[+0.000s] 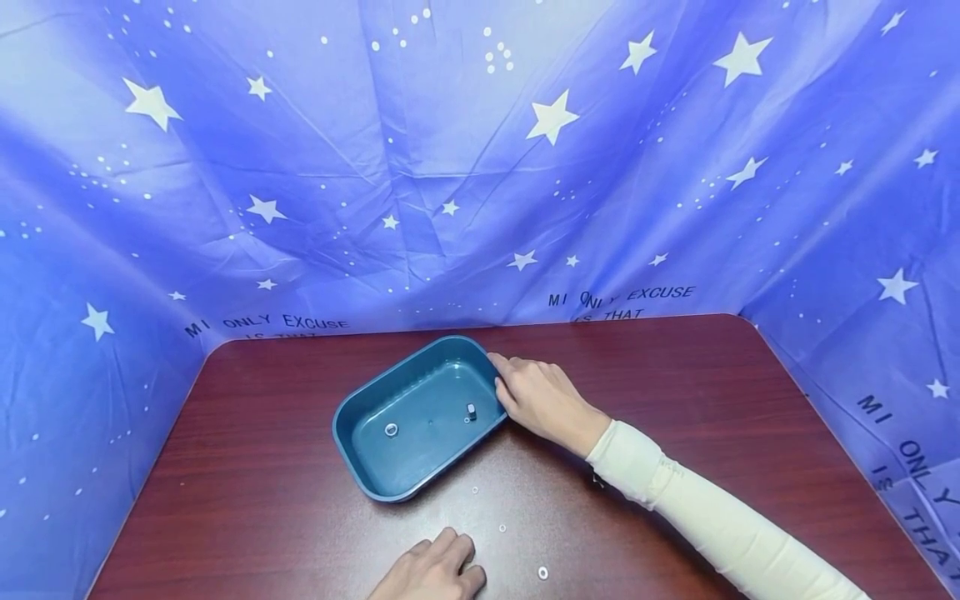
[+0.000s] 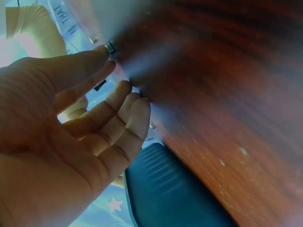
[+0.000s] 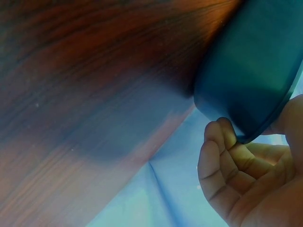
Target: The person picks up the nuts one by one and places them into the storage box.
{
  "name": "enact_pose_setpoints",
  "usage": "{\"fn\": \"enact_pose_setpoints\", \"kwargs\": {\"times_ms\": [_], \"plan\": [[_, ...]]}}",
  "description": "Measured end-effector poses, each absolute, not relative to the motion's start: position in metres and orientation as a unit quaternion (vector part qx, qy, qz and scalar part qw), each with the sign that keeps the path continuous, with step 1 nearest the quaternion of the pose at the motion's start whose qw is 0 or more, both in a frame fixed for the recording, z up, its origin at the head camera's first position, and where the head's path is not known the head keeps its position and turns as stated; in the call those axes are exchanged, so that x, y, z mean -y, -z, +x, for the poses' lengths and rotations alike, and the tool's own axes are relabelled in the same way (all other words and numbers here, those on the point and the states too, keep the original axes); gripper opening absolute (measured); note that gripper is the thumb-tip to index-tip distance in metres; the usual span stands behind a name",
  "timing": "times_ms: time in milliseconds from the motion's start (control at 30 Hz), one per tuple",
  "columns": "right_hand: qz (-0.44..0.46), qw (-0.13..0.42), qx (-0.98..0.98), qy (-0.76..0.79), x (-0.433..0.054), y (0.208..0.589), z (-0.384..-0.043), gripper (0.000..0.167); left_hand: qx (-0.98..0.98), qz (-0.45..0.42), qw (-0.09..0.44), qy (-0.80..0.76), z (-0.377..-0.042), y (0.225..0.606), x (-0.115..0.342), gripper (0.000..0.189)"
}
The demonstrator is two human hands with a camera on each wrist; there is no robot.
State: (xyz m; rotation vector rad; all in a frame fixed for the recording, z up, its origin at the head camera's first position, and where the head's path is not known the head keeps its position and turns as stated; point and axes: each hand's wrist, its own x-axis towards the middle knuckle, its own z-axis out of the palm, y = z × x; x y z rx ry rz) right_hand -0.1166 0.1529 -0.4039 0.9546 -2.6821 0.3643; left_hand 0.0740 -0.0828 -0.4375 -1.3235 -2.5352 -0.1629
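Observation:
A blue-green plastic tub (image 1: pixel 427 492) sits slantwise on the table. My right hand (image 1: pixel 543 404) grips its right end, with the thumb at the rim and the fingers outside the wall (image 3: pixel 246 80). Inside the tub lie a silver nut (image 1: pixel 391 430), a taller dark-and-silver nut (image 1: pixel 471 411) and a tiny ring (image 1: pixel 467 421). Near the table's front, my left hand (image 1: pixel 433 571) is low over the wood. Its thumb and index fingertips pinch a small metal nut (image 2: pixel 110 48), while the other fingers curve loosely. The head view hides that nut.
Right of my left hand, a larger washer (image 1: pixel 543 573) and two small rings (image 1: pixel 502 528) (image 1: pixel 475 490) lie on the dark red wooden table (image 1: pixel 675 375). A blue star-patterned cloth (image 1: pixel 450 167) hangs around the table's back and sides.

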Motion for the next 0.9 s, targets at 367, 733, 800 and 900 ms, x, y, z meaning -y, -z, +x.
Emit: {"fn": "enact_pose_setpoints", "kwargs": {"times_ms": [367,733,800,900], "plan": [[0.331,0.137,0.925,-0.127,-0.154,0.405,-0.116,0.041,0.868,-0.476,0.133,0.047,0.074,0.442,0.077,0.034],[0.329,0.137,0.925,-0.13,-0.154,0.406,-0.117,0.04,0.876,-0.466,0.097,0.081,0.074,0.452,0.08,0.042],[0.329,0.138,0.925,-0.131,-0.154,0.406,-0.117,0.041,0.879,-0.461,0.083,0.087,0.074,0.46,0.081,0.044],[0.33,0.14,0.924,-0.132,-0.154,0.406,-0.116,0.04,0.881,-0.457,0.076,0.092,0.074,0.463,0.082,0.045]]}}
